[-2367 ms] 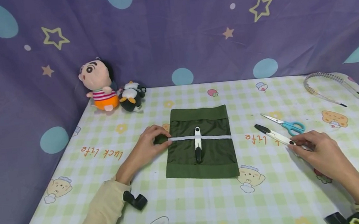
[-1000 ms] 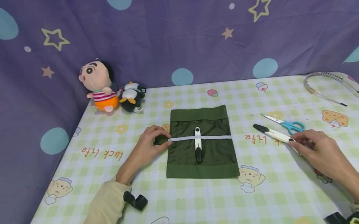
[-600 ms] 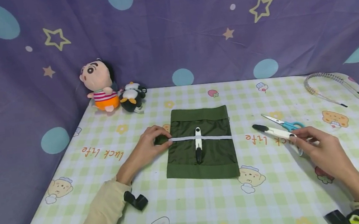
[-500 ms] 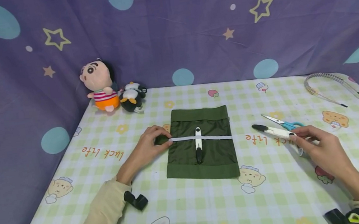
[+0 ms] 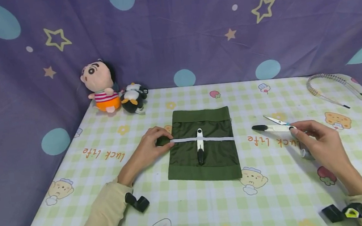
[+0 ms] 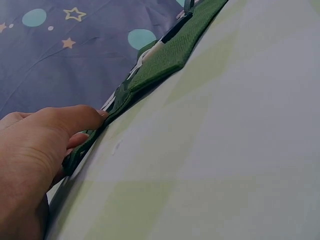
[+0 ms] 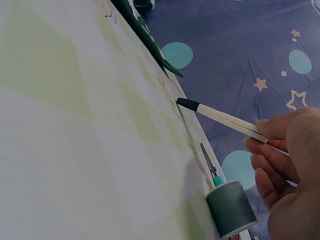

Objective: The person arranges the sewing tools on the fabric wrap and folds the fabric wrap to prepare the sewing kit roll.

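Observation:
A dark green fabric pouch point(image 5: 218, 156) lies flat on the table, with a white elastic band point(image 5: 219, 138) across it. Tucked under the band is a slim white tool with a black end point(image 5: 200, 145). At the pouch's left edge my left hand point(image 5: 148, 145) pinches the fabric by the band between thumb and fingers. My right hand point(image 5: 324, 142) pinches a similar slim white tool point(image 7: 225, 119) at one end, its black tip pointing left toward the pouch. Behind it lie scissors point(image 5: 274, 119), their handles mostly hidden by this hand in the head view.
A grey-green thread spool point(image 7: 231, 209) stands near the right hand, partly hidden in the head view. At the back right lies a coiled headband point(image 5: 323, 76). Two plush toys, a doll point(image 5: 99, 84) and a penguin point(image 5: 132, 99), sit at the back left.
My right hand has lifted the white tool from the table and turned it more level, moving it slightly away from me. The spool has come into view. The left hand has stayed put.

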Motion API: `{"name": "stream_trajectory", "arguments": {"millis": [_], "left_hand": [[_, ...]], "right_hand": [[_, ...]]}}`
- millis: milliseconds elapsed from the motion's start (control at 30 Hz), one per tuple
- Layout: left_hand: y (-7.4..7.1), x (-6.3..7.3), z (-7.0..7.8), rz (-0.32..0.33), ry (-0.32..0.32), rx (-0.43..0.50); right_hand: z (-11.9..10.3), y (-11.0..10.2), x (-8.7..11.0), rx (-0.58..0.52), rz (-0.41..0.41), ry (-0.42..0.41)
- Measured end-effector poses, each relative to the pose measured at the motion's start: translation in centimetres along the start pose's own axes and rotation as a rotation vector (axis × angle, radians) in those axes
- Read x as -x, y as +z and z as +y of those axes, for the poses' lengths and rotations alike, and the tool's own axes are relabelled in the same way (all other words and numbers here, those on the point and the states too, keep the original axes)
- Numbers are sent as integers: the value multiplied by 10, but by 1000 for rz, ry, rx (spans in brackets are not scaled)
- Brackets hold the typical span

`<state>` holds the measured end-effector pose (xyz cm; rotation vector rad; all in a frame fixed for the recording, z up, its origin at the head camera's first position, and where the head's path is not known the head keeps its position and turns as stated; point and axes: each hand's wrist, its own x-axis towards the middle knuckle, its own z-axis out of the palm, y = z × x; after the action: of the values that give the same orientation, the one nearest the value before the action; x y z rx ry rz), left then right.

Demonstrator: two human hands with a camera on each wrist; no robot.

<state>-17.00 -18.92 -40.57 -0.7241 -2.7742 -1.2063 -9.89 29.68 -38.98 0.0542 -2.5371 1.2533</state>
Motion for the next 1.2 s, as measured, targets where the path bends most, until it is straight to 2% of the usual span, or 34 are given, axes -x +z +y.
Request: {"name": "stream_trajectory", "arguments": {"millis": [200, 433, 633, 867, 1000, 1200], "left_hand": [[0, 0, 0, 1, 2, 4], [0, 0, -1, 3, 6, -3], [0, 0, -1, 3, 4, -1], [1, -1, 0, -3, 2, -1], [0, -2, 2, -5, 4, 9], [0, -1, 1, -1, 9, 7]], "right_hand": [[0, 3, -3, -37, 20, -9], [0, 5, -9, -88, 16, 38], [-3, 8, -13, -87, 31, 25], [-5, 10, -16, -91, 45, 50], [-8, 13, -21, -92, 72, 32], [-11, 19, -30, -166, 64, -9]]}}
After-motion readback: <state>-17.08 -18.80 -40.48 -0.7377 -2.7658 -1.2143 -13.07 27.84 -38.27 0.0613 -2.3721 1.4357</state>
